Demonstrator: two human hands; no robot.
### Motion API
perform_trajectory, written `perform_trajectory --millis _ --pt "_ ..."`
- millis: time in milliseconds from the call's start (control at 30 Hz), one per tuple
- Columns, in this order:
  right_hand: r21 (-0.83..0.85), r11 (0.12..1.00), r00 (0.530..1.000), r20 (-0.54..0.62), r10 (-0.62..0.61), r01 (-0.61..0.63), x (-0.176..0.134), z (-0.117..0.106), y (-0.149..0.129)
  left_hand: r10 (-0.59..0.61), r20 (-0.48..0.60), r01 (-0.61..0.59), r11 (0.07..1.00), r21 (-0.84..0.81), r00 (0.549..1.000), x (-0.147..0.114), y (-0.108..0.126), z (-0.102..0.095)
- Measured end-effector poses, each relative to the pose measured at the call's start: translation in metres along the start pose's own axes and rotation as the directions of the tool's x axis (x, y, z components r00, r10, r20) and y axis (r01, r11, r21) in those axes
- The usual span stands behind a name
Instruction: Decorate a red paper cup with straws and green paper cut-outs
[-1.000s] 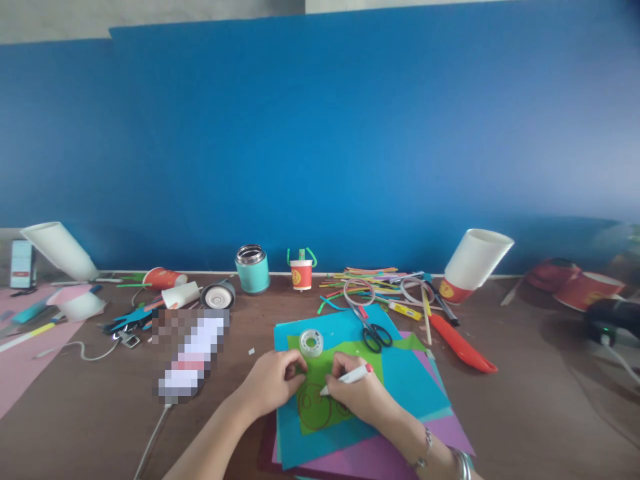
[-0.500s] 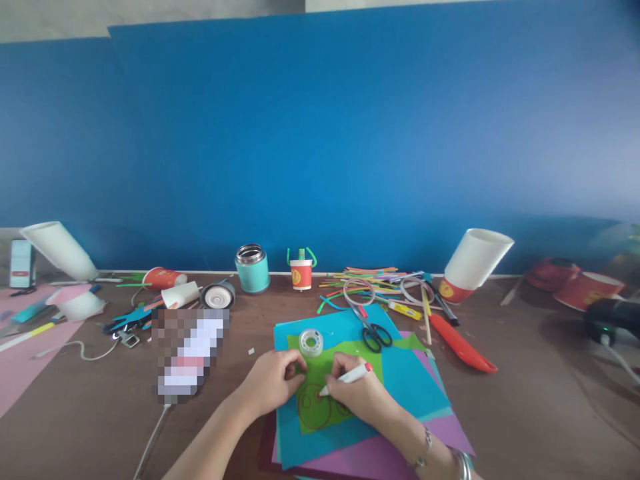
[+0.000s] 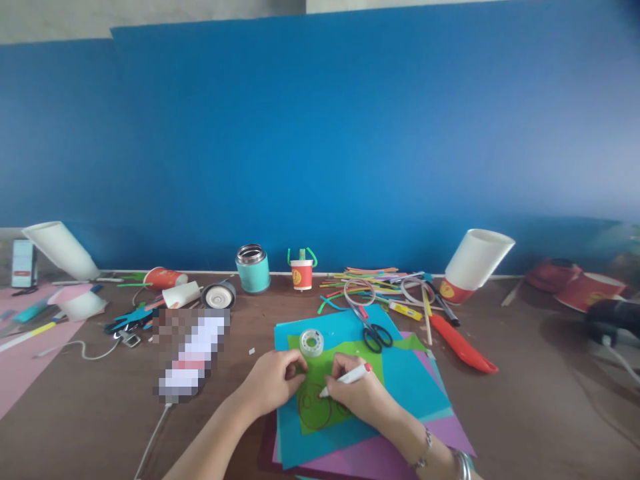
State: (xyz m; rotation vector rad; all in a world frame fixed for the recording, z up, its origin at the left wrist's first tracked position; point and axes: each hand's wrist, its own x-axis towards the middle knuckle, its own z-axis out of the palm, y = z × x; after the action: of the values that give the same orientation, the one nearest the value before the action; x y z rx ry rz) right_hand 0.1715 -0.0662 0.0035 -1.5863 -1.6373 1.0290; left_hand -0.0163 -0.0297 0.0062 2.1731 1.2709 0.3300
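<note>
My right hand (image 3: 357,390) is closed round a white marker (image 3: 354,374) with a red end. The tip rests on a piece of green paper (image 3: 325,367), inside a circle of a drawing (image 3: 316,408) made in reddish lines. Part of that drawing lies hidden under the right hand. At the green paper's left edge rests my left hand (image 3: 274,381), fingers bent, thumb and forefinger apart, holding nothing. Beneath are blue sheets (image 3: 415,383) over purple ones (image 3: 450,433). A roll of tape (image 3: 311,342) lies just above the hands, with black-handled scissors (image 3: 377,337) to its right.
Behind the papers stand a turquoise jar (image 3: 253,270) and a small red cup (image 3: 301,274). Colourful sticks (image 3: 360,283), a glue stick (image 3: 405,311) and a red elongated object (image 3: 463,345) lie right. Left are a blurred-out device (image 3: 195,353) with a cable and a jar lid (image 3: 219,296).
</note>
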Motion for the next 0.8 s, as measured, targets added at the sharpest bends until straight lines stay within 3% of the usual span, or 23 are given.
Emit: perform_trajectory --millis 400,633,800 --pt "0.020 1.000 1.000 0.002 -0.001 0.001 0.001 0.001 0.003 0.002 -0.002 -0.002 1.000 -0.003 1.000 0.000 -0.002 0.001" --pt "0.202 0.979 0.999 -0.027 -0.035 0.040 0.001 0.001 0.001 -0.014 -0.007 0.014 1.000 0.002 1.000 0.000 0.000 0.000" --pt "0.040 0.997 0.998 -0.024 -0.060 0.061 -0.002 0.011 -0.004 0.006 -0.022 -0.006 1.000 0.017 1.000 0.000 0.000 0.001"
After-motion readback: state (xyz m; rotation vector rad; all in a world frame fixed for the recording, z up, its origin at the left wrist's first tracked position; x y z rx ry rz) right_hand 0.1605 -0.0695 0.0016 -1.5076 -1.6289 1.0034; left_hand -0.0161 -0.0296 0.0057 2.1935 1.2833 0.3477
